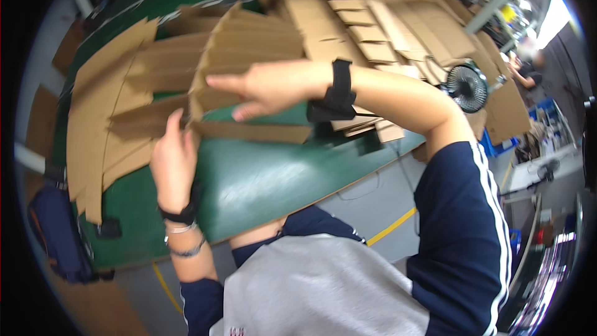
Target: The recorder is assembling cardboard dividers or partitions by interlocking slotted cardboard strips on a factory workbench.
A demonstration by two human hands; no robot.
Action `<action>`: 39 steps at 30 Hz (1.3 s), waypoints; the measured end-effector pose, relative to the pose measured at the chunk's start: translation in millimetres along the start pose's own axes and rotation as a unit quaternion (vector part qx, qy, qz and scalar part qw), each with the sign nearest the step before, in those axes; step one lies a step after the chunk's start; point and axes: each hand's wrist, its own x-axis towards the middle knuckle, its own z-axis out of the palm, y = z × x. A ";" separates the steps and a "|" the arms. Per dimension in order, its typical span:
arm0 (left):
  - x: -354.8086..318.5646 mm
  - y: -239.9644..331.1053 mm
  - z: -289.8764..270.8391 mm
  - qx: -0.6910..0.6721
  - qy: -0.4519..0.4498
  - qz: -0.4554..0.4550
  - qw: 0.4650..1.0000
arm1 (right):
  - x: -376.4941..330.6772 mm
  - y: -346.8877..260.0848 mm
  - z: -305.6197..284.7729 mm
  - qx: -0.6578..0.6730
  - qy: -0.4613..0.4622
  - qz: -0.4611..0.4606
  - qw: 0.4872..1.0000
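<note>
A brown cardboard divider (255, 40), made of a long strip with several cross pieces slotted through it, stands on the green table (267, 174). Low at its near end, my left hand (173, 165) is closed with thumb and forefinger about the cardboard; motion blur softens the grip. Reaching in from the right, my right hand (267, 90) is open over the cross pieces, its forefinger stretched toward the long strip and its thumb apart. Whether that fingertip touches the strip I cannot tell. Black bands circle both wrists.
Flat cardboard sheets (93, 118) lie at the table's left. Stacked cardboard strips (367, 25) and larger sheets fill the back right. A small black fan (467, 87) stands beside them. A dark blue bag (59, 233) is by the left edge. Another person (528, 65) is far right.
</note>
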 end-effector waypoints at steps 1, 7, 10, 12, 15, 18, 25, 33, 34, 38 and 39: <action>-3.0 -4.7 -1.3 0.011 0.009 0.014 1.000 | -9.8 12.4 -24.7 0.009 0.084 -0.001 0.996; 6.0 14.6 1.6 0.017 0.010 0.021 1.000 | -218.7 268.9 -133.6 -0.314 0.386 0.310 0.810; 4.9 11.8 2.4 0.002 -0.005 -0.017 1.000 | -363.8 369.5 -96.5 -0.287 0.285 0.547 0.733; 0.9 10.7 1.4 0.003 -0.009 -0.048 0.999 | -415.7 400.0 -59.2 -0.266 0.159 0.646 0.698; -2.3 10.5 2.3 0.005 -0.008 -0.066 0.998 | -425.3 401.3 -22.2 -0.261 0.127 0.770 0.568; 1.2 14.9 3.0 -0.006 -0.017 -0.107 0.994 | -453.4 421.8 -8.4 -0.305 0.121 0.784 0.527; 5.4 16.9 6.4 -0.029 -0.019 -0.122 0.992 | -466.5 442.7 -16.3 -0.297 0.081 0.785 0.537; -1.5 21.2 -7.7 0.002 -0.005 -0.124 0.992 | -451.8 478.9 -32.1 -0.285 0.140 0.688 0.652; -6.0 21.3 -11.9 -0.007 -0.009 -0.148 0.989 | -449.3 486.2 -38.2 -0.328 0.168 0.659 0.655; -20.5 9.9 -30.7 0.046 -0.037 -0.124 0.990 | -433.7 507.9 -94.7 -0.399 0.248 0.559 0.683; -20.9 19.8 -40.3 0.053 -0.049 -0.109 0.991 | -407.0 484.5 -103.0 -0.402 0.369 0.439 0.714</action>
